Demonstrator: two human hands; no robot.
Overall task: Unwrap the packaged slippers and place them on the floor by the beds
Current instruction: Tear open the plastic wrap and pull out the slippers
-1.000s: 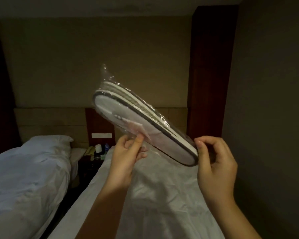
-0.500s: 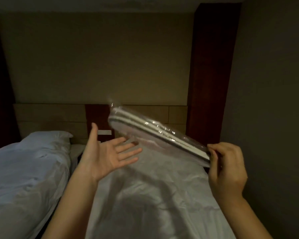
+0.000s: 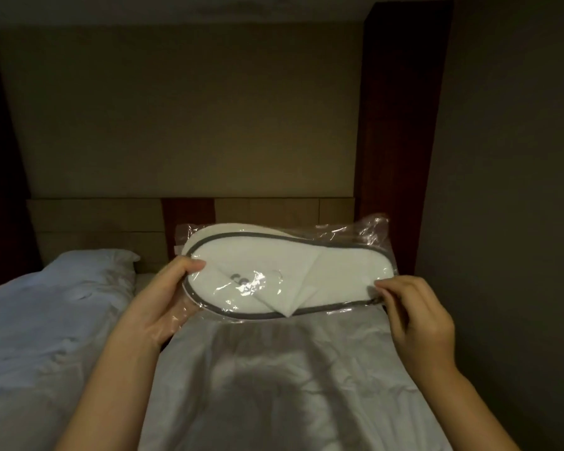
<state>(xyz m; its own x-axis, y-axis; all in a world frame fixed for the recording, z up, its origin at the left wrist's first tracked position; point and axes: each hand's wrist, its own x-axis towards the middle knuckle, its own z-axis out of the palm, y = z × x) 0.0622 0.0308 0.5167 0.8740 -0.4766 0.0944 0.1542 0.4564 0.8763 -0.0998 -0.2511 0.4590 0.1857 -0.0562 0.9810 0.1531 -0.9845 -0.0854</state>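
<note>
A pair of white slippers with grey trim (image 3: 323, 271), sealed in a clear plastic wrapper (image 3: 368, 231), is held flat and level in the air above the right bed. My left hand (image 3: 163, 297) grips the pack's left end, thumb on top and fingers underneath. My right hand (image 3: 414, 310) pinches the wrapper's right end at the slipper's rim. The top slipper faces me; the second one lies hidden behind it.
Two beds with white sheets run away from me: the left bed (image 3: 46, 336) with a pillow (image 3: 92, 265), the right bed (image 3: 274, 385) under my arms. A wooden headboard (image 3: 95, 219) lines the far wall. A dark wooden pillar (image 3: 404, 125) and a wall stand close on the right.
The pack has turned from a tilted edge-on pose to flat and level, facing me. My left hand, open and off it half a second ago, now grips its left end.
</note>
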